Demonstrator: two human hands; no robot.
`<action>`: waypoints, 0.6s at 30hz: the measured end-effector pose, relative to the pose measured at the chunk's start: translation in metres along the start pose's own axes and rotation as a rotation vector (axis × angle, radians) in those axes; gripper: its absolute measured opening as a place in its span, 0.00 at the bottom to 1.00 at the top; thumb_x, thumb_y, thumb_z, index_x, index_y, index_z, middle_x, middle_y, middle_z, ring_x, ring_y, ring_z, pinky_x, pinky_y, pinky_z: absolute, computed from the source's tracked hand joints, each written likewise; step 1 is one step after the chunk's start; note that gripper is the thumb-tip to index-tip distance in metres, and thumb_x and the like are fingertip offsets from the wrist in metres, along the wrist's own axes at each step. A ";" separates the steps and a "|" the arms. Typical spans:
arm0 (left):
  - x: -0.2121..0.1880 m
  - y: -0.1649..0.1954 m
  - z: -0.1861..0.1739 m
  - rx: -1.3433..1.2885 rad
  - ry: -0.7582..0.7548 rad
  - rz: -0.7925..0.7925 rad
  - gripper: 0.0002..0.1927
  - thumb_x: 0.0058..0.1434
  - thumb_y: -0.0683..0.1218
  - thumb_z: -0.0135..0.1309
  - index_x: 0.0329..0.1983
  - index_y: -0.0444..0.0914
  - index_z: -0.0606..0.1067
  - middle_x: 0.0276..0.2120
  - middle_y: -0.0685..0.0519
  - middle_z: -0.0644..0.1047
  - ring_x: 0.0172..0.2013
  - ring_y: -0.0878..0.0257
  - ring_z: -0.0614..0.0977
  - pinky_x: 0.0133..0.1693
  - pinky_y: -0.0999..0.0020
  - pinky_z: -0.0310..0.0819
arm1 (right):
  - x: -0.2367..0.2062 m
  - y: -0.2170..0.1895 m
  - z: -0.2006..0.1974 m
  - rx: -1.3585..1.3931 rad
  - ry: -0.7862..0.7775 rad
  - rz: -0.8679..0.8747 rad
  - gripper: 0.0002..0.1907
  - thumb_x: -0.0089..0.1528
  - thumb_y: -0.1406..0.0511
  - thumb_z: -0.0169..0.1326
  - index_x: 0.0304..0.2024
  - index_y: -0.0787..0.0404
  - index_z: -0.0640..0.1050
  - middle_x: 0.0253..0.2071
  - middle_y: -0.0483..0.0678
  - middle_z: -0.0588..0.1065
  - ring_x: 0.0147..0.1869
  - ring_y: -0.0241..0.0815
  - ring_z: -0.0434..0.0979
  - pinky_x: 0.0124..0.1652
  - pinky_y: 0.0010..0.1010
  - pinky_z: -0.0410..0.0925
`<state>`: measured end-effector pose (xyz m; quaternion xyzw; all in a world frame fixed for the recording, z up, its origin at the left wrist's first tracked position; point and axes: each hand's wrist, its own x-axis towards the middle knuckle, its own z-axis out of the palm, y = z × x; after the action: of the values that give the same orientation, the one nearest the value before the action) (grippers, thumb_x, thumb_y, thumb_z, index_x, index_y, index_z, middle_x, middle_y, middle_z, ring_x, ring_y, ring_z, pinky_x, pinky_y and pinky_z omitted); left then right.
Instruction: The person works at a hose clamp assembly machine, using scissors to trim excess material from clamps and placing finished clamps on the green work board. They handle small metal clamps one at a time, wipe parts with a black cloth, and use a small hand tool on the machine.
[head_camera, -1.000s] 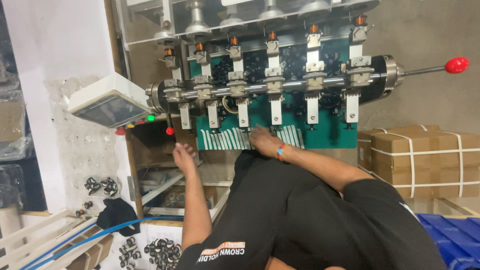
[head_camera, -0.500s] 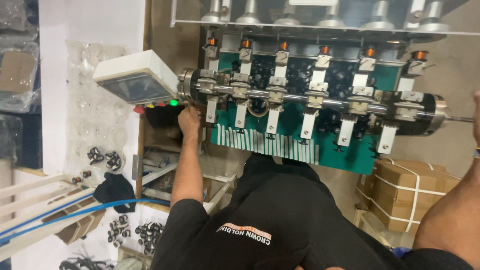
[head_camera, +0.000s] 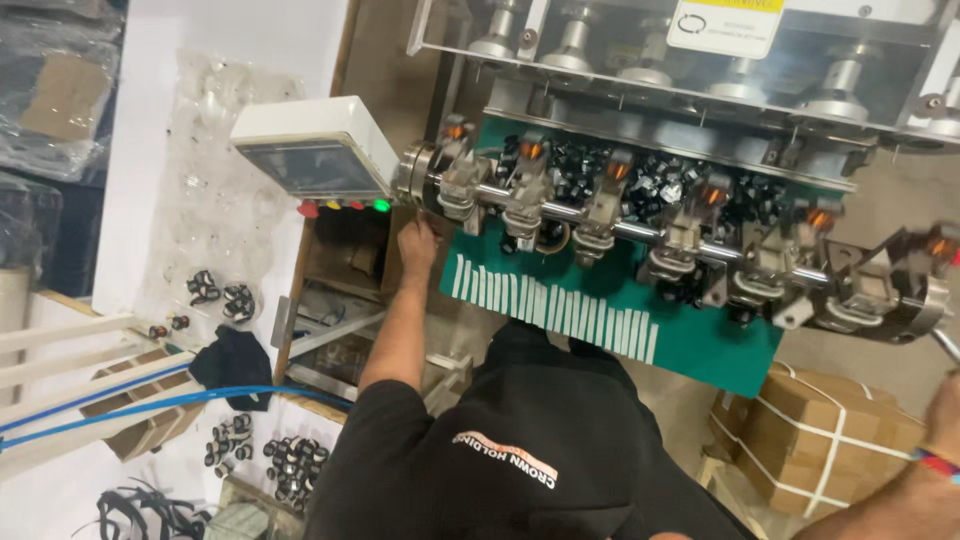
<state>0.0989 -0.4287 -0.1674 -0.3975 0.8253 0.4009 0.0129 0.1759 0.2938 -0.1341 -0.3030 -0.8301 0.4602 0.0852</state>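
A machine with a steel shaft (head_camera: 620, 228) carrying several clamp stations sits over a green panel (head_camera: 600, 320) with white stripes; small black parts fill the tray behind it. My left hand (head_camera: 416, 243) reaches up to the shaft's left end, just under the white control box (head_camera: 315, 150), its fingers curled against the machine. My right hand (head_camera: 945, 410), with a coloured wristband, is at the right edge just below the thin lever rod (head_camera: 943, 343) and is partly cut off. My black shirt fills the lower middle.
Red and green lamps (head_camera: 345, 206) glow under the control box. Strapped cardboard boxes (head_camera: 820, 430) stand at lower right. At left are a blue hose (head_camera: 150, 405), white rails, a black cloth (head_camera: 232, 362) and several small black parts on a white surface.
My right hand left the green panel and swung out to the right, toward the lever. My left hand rose from below the panel to the shaft's left end. The view shifted and tilted.
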 end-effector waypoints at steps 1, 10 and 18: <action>-0.003 0.000 -0.002 -0.357 -0.078 0.006 0.34 0.71 0.67 0.34 0.39 0.37 0.79 0.29 0.44 0.82 0.31 0.54 0.85 0.37 0.57 0.79 | -0.007 -0.003 0.013 0.072 0.008 0.043 0.18 0.73 0.52 0.44 0.55 0.52 0.77 0.49 0.37 0.79 0.50 0.34 0.79 0.41 0.29 0.70; -0.013 0.034 -0.023 -1.050 0.009 -0.168 0.41 0.65 0.77 0.36 0.52 0.38 0.73 0.39 0.51 0.77 0.33 0.59 0.82 0.30 0.62 0.73 | 0.040 -0.109 0.116 0.404 -0.138 0.100 0.18 0.72 0.53 0.43 0.59 0.53 0.71 0.50 0.37 0.78 0.50 0.32 0.79 0.39 0.29 0.71; -0.022 0.026 -0.034 -1.003 -0.042 -0.201 0.48 0.61 0.80 0.34 0.61 0.35 0.69 0.52 0.47 0.79 0.34 0.56 0.84 0.33 0.59 0.79 | 0.044 -0.097 0.115 0.440 -0.138 -0.048 0.20 0.72 0.61 0.46 0.65 0.58 0.62 0.52 0.43 0.75 0.47 0.35 0.80 0.37 0.31 0.76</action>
<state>0.1072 -0.4279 -0.1197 -0.4242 0.4887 0.7522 -0.1242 0.0510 0.1987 -0.1256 -0.2249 -0.7206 0.6477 0.1031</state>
